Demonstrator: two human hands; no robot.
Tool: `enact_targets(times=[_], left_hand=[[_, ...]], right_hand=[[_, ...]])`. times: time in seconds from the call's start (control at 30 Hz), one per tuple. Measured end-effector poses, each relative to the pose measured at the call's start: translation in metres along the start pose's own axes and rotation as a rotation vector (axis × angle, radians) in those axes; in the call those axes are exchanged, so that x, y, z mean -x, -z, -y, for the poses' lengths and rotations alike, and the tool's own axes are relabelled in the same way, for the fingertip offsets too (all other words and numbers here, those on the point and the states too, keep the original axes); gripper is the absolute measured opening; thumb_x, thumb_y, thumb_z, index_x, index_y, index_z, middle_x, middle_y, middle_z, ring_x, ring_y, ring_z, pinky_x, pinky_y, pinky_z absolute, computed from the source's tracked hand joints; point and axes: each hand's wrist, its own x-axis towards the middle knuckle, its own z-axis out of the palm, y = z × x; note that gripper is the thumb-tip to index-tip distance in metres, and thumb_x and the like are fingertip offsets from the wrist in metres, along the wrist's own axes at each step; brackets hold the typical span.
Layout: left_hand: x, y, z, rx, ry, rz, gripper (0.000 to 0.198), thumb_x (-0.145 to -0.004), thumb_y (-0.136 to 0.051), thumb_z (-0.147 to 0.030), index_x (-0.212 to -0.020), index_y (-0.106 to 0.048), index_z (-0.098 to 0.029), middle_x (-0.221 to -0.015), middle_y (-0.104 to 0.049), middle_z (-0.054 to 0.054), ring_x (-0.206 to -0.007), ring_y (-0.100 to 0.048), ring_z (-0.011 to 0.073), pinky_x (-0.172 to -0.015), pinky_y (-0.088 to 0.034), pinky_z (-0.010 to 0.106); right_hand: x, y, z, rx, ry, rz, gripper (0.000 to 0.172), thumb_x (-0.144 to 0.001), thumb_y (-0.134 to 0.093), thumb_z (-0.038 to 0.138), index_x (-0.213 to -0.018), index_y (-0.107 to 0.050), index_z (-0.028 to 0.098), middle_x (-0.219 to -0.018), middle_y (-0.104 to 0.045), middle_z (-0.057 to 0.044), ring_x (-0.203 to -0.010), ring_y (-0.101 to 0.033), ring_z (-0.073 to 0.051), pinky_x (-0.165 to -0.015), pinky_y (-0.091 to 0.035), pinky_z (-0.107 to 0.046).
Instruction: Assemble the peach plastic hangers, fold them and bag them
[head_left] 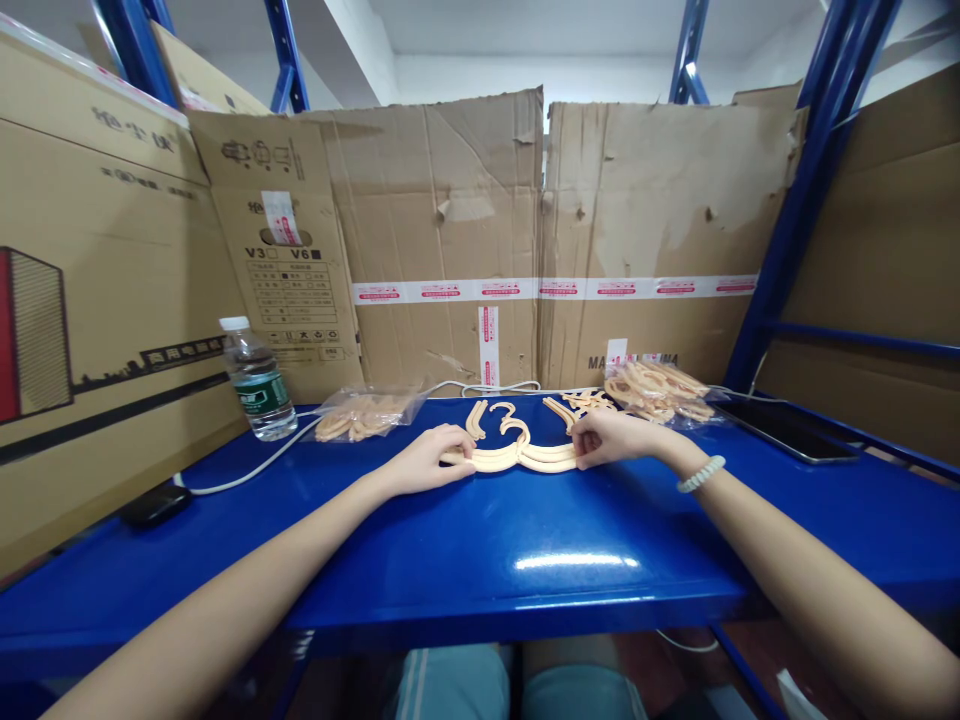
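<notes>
A cream-coloured hanger [517, 457] with a curved hook lies on the blue table in front of me, its two arms spreading left and right. My left hand [433, 460] has its fingers closed around the end of the left arm. At the opposite end, my right hand [611, 437] pinches the right arm between thumb and fingers. Just behind the hanger lie a loose hook piece [504, 408] and some curved arm pieces [475, 420]. More loose pieces [589, 400] lie behind my right hand, which partly covers them.
A clear bag of cream pieces [367, 415] lies at the left, another bag [660, 390] at the right. A water bottle [259, 385], a black object [156, 505], a white cable [255, 472] and a phone [787, 432] are on the table [480, 560]. Cardboard [442, 200] walls the back.
</notes>
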Motion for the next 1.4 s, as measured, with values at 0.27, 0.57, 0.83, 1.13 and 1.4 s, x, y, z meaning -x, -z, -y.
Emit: enact_targets(times=[0.27, 0.57, 0.83, 1.13, 1.4], left_hand=[[0.000, -0.001, -0.002, 0.000, 0.001, -0.030, 0.010, -0.084, -0.058, -0.029, -0.080, -0.059, -0.020, -0.096, -0.068, 0.005, -0.093, -0.061, 0.0222, -0.084, -0.046, 0.034], [0.000, -0.003, 0.001, 0.003, -0.026, -0.038, 0.008, -0.086, -0.057, -0.026, -0.084, -0.061, -0.020, -0.095, -0.068, 0.005, -0.094, -0.060, 0.0208, -0.085, -0.045, 0.033], [0.001, -0.006, 0.001, -0.015, -0.014, -0.053, 0.010, -0.088, -0.054, -0.024, -0.089, -0.063, -0.021, -0.097, -0.068, 0.005, -0.096, -0.060, 0.0213, -0.087, -0.045, 0.034], [0.001, -0.006, -0.004, -0.016, -0.010, -0.098, 0.007, -0.085, -0.055, -0.021, -0.085, -0.062, -0.021, -0.093, -0.068, 0.004, -0.094, -0.060, 0.0209, -0.086, -0.046, 0.034], [-0.002, -0.005, -0.001, -0.018, 0.075, -0.221, 0.012, -0.080, -0.052, -0.013, -0.081, -0.062, -0.019, -0.087, -0.069, 0.004, -0.085, -0.062, 0.0198, -0.080, -0.047, 0.032]], right_hand=[[0.001, 0.001, 0.007, 0.083, -0.006, -0.063, 0.027, -0.070, -0.074, 0.030, -0.090, -0.066, 0.015, -0.070, -0.064, -0.002, -0.064, -0.059, -0.016, -0.055, -0.038, -0.023], [-0.002, -0.002, 0.008, 0.142, -0.002, -0.044, 0.041, -0.074, -0.072, 0.035, -0.108, -0.067, 0.012, -0.068, -0.064, -0.002, -0.061, -0.057, -0.017, -0.055, -0.035, -0.025], [-0.001, -0.002, 0.011, 0.160, -0.002, -0.043, 0.032, -0.075, -0.069, 0.033, -0.100, -0.070, 0.014, -0.065, -0.063, -0.001, -0.059, -0.056, -0.016, -0.054, -0.034, -0.024], [0.000, -0.002, 0.014, 0.139, 0.010, -0.049, 0.040, -0.073, -0.069, 0.032, -0.108, -0.066, 0.012, -0.066, -0.063, -0.001, -0.058, -0.054, -0.016, -0.053, -0.034, -0.025], [-0.002, -0.002, 0.007, 0.060, 0.003, -0.093, 0.038, -0.083, -0.057, 0.044, -0.100, -0.069, 0.012, -0.063, -0.058, -0.001, -0.057, -0.053, -0.015, -0.051, -0.034, -0.024]])
